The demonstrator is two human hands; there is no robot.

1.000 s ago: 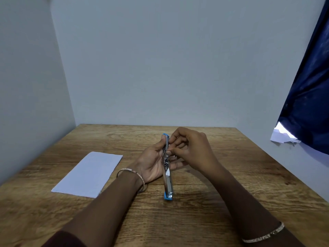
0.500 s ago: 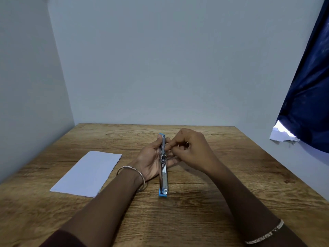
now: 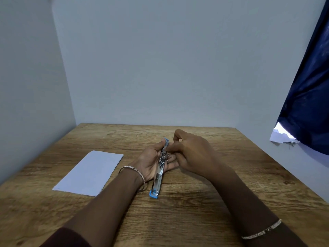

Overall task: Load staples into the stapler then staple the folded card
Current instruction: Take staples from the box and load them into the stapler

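Note:
A slim metal stapler (image 3: pixel 158 177) with blue ends lies swung open lengthwise across my left hand (image 3: pixel 151 161), whose thumb and fingers curl around its far half. My right hand (image 3: pixel 192 152) sits just right of it, fingertips pinched together at the stapler's metal channel near the far end. Whether staples are between those fingertips is too small to tell. The folded white card (image 3: pixel 89 172) lies flat on the wooden table (image 3: pixel 178 214), left of my left forearm and untouched.
Pale walls close in the table at the back and on both sides. A dark blue curtain (image 3: pixel 309 104) hangs at the upper right with a bit of white paper (image 3: pixel 281 137) under its lower edge.
The stapler's near end has swung slightly left in my left hand. My right hand's fingertips have stayed at the channel and its index finger has lifted.

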